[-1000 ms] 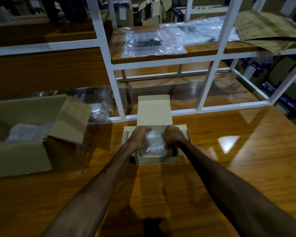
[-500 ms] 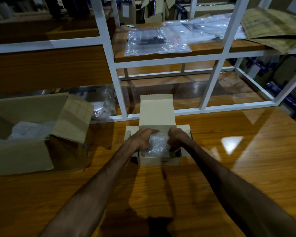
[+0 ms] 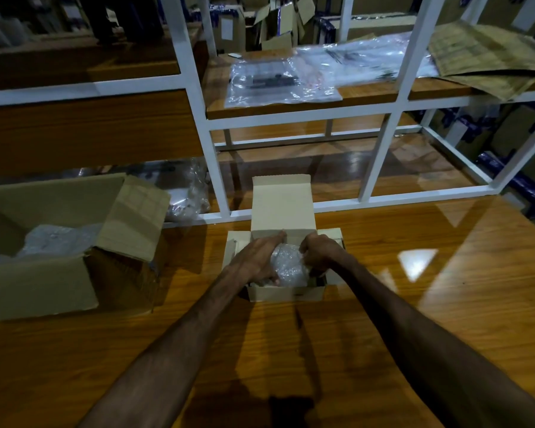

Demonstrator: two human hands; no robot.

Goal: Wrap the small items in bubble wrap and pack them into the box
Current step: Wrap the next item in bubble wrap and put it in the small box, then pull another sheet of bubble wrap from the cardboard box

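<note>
Bubble-wrapped bundle (image 3: 288, 264) is pressed into small box (image 3: 286, 292), clasped by left hand (image 3: 258, 259) and right hand (image 3: 319, 254); judged soft, light, slippery, best held at sides.

Small box (image 3: 286, 292) pale tan; bubble wrap (image 3: 289, 265) clear, dimpled; table (image 3: 399, 304) glossy orange-brown woodgrain; shelf frame (image 3: 212, 149) white.

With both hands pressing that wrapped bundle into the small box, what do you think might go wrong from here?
The bubble-wrapped bundle bulges above the small box rim, so the open lid may not close flat. Pressing harder with the left hand and right hand could splay the thin side flaps or crush the contents.
</note>
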